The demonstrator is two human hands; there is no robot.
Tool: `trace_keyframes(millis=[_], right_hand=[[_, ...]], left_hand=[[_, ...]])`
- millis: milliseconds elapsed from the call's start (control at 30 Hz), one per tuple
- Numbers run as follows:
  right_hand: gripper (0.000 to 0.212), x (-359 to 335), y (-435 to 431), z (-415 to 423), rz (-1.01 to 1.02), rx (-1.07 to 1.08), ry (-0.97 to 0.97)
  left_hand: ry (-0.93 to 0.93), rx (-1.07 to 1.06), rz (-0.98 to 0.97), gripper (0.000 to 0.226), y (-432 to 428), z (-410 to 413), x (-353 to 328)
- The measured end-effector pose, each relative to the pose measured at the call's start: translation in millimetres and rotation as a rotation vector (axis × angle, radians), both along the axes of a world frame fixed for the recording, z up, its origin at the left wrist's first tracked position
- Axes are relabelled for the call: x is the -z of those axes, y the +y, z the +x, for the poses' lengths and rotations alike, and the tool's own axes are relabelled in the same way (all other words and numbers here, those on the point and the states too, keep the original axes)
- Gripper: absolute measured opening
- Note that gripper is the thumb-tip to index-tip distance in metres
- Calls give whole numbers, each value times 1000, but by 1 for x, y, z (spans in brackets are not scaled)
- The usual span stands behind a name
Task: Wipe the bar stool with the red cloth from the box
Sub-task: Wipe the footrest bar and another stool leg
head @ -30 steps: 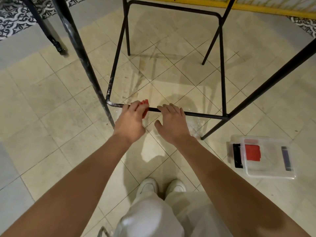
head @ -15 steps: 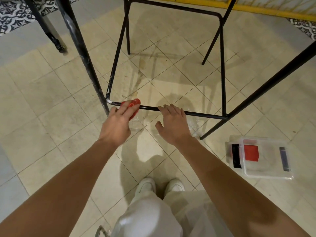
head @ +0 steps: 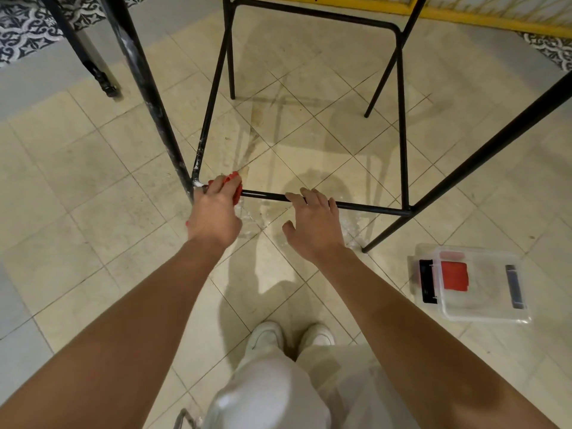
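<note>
Where the bar stool's point(head: 371, 208) low rung meets its front-left leg, the red cloth point(head: 230, 182) is gripped by the left hand point(head: 215, 212), fingers curled round cloth & bar. Further right, the rung is touched by the right hand point(head: 315, 226), fingers relaxed, thumb apart. Far right, a clear plastic box point(head: 486, 292) is seen on the floor.

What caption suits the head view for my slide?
Left hand presses the red cloth on the bar stool's lower rail; right hand rests on it.
</note>
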State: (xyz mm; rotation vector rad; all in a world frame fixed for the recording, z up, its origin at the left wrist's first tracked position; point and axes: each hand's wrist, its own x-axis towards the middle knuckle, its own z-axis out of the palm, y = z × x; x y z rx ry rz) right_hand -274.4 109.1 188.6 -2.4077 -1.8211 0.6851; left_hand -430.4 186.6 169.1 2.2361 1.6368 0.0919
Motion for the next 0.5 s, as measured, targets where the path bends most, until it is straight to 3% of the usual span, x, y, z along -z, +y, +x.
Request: trace_keyframes(millis=[167,367,500], right_hand=[[57,-2,5,-5,34,0,25],[58,-2,12,-3,-7,-47,-5],[57,-4,22,-7,-6,-41,-1]], left_hand=[[-83,270,19,77,-21,12,-1],[48,69,20,74,12,-1,0],[16,198,-2,72,-4,11,-2]])
